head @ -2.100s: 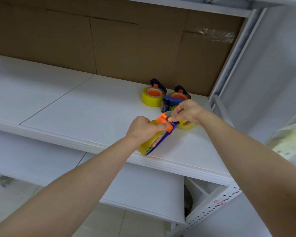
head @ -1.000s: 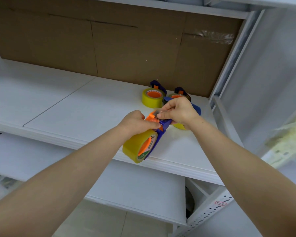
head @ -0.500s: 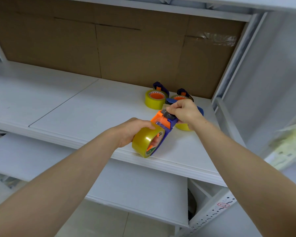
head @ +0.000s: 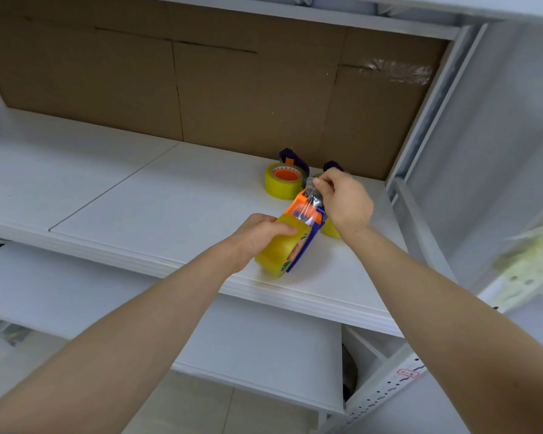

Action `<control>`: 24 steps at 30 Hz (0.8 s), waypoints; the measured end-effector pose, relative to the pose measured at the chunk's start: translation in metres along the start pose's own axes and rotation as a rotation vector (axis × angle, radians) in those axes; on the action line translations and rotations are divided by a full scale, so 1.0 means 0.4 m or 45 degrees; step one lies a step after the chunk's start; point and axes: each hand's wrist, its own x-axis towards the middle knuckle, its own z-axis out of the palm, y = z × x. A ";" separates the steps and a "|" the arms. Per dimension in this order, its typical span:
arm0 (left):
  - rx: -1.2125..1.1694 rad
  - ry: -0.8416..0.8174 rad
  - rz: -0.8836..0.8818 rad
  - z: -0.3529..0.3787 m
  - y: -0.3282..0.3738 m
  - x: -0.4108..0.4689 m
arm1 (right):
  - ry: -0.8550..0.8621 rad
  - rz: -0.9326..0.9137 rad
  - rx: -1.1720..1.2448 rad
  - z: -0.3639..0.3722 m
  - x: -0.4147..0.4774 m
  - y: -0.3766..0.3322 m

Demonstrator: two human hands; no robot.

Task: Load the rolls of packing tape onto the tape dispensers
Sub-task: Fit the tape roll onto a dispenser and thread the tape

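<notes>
1. Your left hand [head: 257, 236] grips the yellow tape roll [head: 278, 253] on the blue-and-orange dispenser [head: 311, 238], near the shelf's [head: 138, 195] front edge.
2. Your right hand [head: 347, 202] pinches the clear tape strip [head: 308, 208] above it.

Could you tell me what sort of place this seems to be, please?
Probably a stockroom or packing area: a white metal shelf with a slotted upright, a cardboard sheet lining its back, and a loaded tape dispenser lying on the shelf.

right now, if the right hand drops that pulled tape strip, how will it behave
The tape strip looks thin and wrinkled, so it would probably flop and cling to the dispenser. Pinched by the right hand, it likely lies flat only under pull.
</notes>
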 end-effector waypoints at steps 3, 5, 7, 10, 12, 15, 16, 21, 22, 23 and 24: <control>-0.049 0.012 0.049 0.005 0.004 -0.007 | 0.061 -0.091 -0.046 0.003 0.004 -0.001; -0.054 0.043 0.069 0.011 0.003 -0.010 | 0.066 -0.080 -0.014 0.007 0.005 0.000; -0.050 0.079 0.079 0.016 -0.002 -0.007 | 0.050 -0.091 0.018 0.010 0.000 0.001; -0.073 0.119 0.067 0.021 -0.006 -0.005 | 0.049 -0.184 0.025 0.010 -0.012 -0.002; -0.082 0.156 0.052 0.020 -0.004 -0.004 | 0.052 -0.209 0.059 0.006 -0.017 -0.005; -0.080 0.159 0.049 0.025 0.001 -0.005 | 0.038 -0.242 0.070 0.002 -0.022 -0.003; -0.083 0.160 0.049 0.026 0.001 -0.005 | 0.033 -0.263 0.058 0.002 -0.024 -0.001; -0.109 0.138 0.099 0.031 -0.001 -0.009 | 0.078 -0.128 0.036 0.003 -0.014 0.007; -0.134 0.107 0.119 0.033 -0.001 -0.011 | 0.088 -0.073 0.040 0.002 -0.009 0.011; -0.161 0.070 0.128 0.034 0.000 -0.011 | 0.097 -0.039 0.042 -0.001 -0.004 0.013; -0.192 0.038 0.121 0.034 0.002 -0.012 | 0.099 -0.023 0.042 -0.004 0.000 0.015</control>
